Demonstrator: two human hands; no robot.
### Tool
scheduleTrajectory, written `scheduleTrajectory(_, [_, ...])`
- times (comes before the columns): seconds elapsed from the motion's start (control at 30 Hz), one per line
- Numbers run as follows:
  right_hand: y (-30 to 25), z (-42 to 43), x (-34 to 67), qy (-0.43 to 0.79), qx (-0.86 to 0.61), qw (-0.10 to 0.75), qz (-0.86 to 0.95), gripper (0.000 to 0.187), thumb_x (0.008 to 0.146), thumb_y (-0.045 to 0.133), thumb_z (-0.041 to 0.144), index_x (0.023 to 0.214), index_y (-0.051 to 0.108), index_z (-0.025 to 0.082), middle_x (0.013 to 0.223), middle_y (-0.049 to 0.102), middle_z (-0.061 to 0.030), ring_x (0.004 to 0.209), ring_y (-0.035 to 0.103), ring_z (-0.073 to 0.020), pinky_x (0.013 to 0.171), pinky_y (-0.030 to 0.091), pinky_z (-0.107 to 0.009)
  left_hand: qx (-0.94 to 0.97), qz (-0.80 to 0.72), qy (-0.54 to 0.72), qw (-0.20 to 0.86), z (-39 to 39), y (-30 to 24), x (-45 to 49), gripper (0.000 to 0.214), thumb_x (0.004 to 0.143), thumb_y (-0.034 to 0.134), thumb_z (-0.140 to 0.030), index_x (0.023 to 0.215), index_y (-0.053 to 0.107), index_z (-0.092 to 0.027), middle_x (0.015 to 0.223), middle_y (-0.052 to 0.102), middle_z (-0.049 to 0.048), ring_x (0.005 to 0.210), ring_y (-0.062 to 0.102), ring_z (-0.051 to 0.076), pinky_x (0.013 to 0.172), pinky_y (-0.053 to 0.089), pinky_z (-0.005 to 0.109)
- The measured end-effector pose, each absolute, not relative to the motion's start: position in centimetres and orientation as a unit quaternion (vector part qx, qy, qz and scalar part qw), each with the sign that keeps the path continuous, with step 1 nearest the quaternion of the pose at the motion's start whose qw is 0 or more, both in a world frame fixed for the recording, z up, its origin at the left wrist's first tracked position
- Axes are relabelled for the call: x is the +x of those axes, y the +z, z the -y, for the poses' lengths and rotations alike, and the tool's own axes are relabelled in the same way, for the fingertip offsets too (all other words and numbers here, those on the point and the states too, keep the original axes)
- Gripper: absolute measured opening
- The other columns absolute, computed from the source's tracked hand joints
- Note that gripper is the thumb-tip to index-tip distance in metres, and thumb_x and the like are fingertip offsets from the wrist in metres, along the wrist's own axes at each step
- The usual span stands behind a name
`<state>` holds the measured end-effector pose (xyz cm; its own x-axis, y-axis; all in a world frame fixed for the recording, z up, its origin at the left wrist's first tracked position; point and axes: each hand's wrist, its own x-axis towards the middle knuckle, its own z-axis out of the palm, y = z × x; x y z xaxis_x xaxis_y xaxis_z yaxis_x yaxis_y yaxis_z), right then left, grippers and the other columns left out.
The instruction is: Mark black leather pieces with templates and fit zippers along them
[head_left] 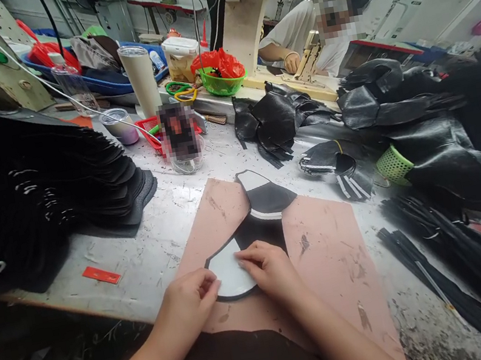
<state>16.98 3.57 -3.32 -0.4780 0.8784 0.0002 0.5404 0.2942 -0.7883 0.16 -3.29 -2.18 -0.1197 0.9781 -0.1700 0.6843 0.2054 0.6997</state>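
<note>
A black leather piece with a white lining [231, 274] lies on pink paper sheets [330, 251] at the near edge of the metal worktable [163, 242]. My left hand [189, 302] pinches the left edge of the white lining, fingers closed. My right hand [269, 267] presses its fingers down on the lining's right side. A second black piece with white edge [264, 194] lies just beyond, overlapping the pink sheets.
A tall stack of black cut pieces [39, 189] fills the left. Black leather parts [276, 115] and strips [447, 256] cover the right, with a green basket [392, 164]. A jar [185, 152], tumbler [141, 77] and green bowl [221, 82] stand behind. Another person [304, 40] sits at a sewing machine.
</note>
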Motion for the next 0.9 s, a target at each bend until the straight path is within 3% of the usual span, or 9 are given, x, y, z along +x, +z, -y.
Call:
scheduleTrajectory(0.33, [-3.4, -3.2, 16.8, 0.302, -0.480, 0.213, 0.796, 0.029, 0.073, 0.053, 0.013, 0.100, 0.061, 0.019, 0.075, 0.056, -0.0018, 0.066, 0.053, -0.0144, 0.062, 0.044, -0.026, 0.661, -0.715, 0.099, 0.207, 3.2, -1.7, 0.7, 0.016, 0.077, 0.043, -0.025, 0.068, 0.056, -0.019, 0.062, 0.061, 0.0004, 0.057, 0.056, 0.015, 0.053, 0.037, 0.023])
scheduleTrajectory(0.5, [-3.5, -3.0, 17.6, 0.276, -0.459, 0.310, 0.785, 0.023, 0.079, 0.044, 0.014, 0.095, 0.060, 0.017, 0.078, 0.054, -0.0046, 0.066, 0.053, -0.0141, 0.060, 0.046, -0.025, 0.675, -0.719, 0.082, 0.144, 3.0, -1.3, -1.9, 0.015, 0.077, 0.046, -0.028, 0.072, 0.058, -0.020, 0.069, 0.063, -0.0002, 0.059, 0.056, 0.014, 0.051, 0.036, 0.023])
scheduleTrajectory(0.57, [-3.3, -2.7, 17.5, 0.245, -0.440, 0.334, 0.796, 0.025, 0.082, 0.039, 0.014, 0.097, 0.060, 0.016, 0.079, 0.056, -0.0067, 0.070, 0.054, -0.0154, 0.063, 0.048, -0.027, 0.702, -0.695, 0.110, 0.114, 3.2, -1.3, -2.7, 0.021, 0.081, 0.041, -0.027, 0.076, 0.060, -0.020, 0.076, 0.064, 0.0023, 0.068, 0.059, 0.016, 0.058, 0.041, 0.024])
scheduleTrajectory(0.67, [-3.4, -2.0, 16.6, 0.183, -0.374, 0.297, 0.859, 0.032, 0.084, 0.037, 0.015, 0.110, 0.056, 0.015, 0.099, 0.060, -0.0125, 0.092, 0.055, -0.0210, 0.079, 0.047, -0.035, 0.798, -0.580, 0.144, 0.083, 3.9, -2.1, -2.9, 0.027, 0.083, 0.040, -0.028, 0.096, 0.063, -0.021, 0.103, 0.064, 0.0065, 0.098, 0.056, 0.021, 0.085, 0.041, 0.032])
scheduleTrajectory(0.77, [-4.2, -1.5, 15.4, 0.144, -0.318, 0.232, 0.908, 0.041, 0.085, 0.039, 0.020, 0.126, 0.045, 0.014, 0.125, 0.051, -0.0129, 0.116, 0.044, -0.0250, 0.096, 0.037, -0.043, 0.870, -0.478, 0.090, 0.080, 4.9, -4.0, -3.1, 0.052, 0.079, 0.049, -0.042, 0.126, 0.045, -0.021, 0.129, 0.049, 0.0082, 0.121, 0.041, 0.024, 0.102, 0.027, 0.037])
scheduleTrajectory(0.9, [-4.8, -1.5, 14.9, 0.123, -0.330, 0.173, 0.920, 0.050, 0.085, 0.043, 0.034, 0.132, 0.037, 0.016, 0.135, 0.038, -0.0128, 0.125, 0.035, -0.0273, 0.101, 0.029, -0.048, 0.904, -0.424, 0.008, 0.062, 5.2, -5.7, -4.6, 0.078, 0.073, 0.055, -0.049, 0.137, 0.022, -0.020, 0.140, 0.032, 0.0118, 0.128, 0.029, 0.028, 0.105, 0.022, 0.043])
